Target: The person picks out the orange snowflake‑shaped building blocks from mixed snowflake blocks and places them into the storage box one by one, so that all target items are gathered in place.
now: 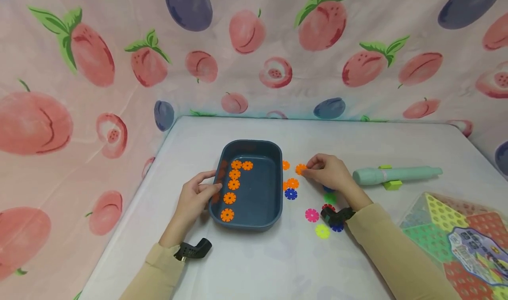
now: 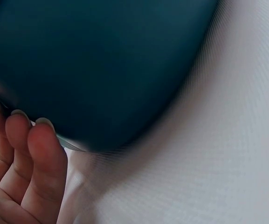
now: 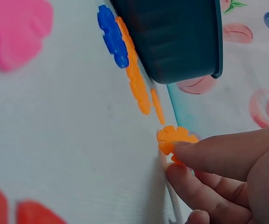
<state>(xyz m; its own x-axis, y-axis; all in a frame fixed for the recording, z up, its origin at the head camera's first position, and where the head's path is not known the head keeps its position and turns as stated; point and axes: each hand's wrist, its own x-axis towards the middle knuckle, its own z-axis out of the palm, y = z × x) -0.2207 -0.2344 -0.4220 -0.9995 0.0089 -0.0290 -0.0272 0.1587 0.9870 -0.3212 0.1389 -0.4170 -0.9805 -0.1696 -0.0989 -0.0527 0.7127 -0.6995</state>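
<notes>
My left hand (image 1: 193,197) grips the left wall of a dark blue rectangular basin (image 1: 254,225), thumb over the rim and fingers along the outside. The left wrist view shows those fingertips (image 2: 43,144) against the basin's outer side. Several orange snowflake discs (image 1: 229,198) lie inside, in a column down the left with one beside the top. Right of the basin, my right hand (image 1: 331,172) pinches an orange snowflake disc (image 3: 174,137) between thumb and fingers. More orange discs (image 1: 292,183) and a blue disc (image 1: 291,194) lie between that hand and the basin.
Pink (image 1: 311,215), yellow (image 1: 323,231) and green (image 1: 330,198) discs lie near my right wrist, which partly covers others. A pale green tube-shaped object (image 1: 397,175) rests on a green stand (image 1: 393,185) farther right. A clear pack of coloured pieces (image 1: 432,234) occupies the right front.
</notes>
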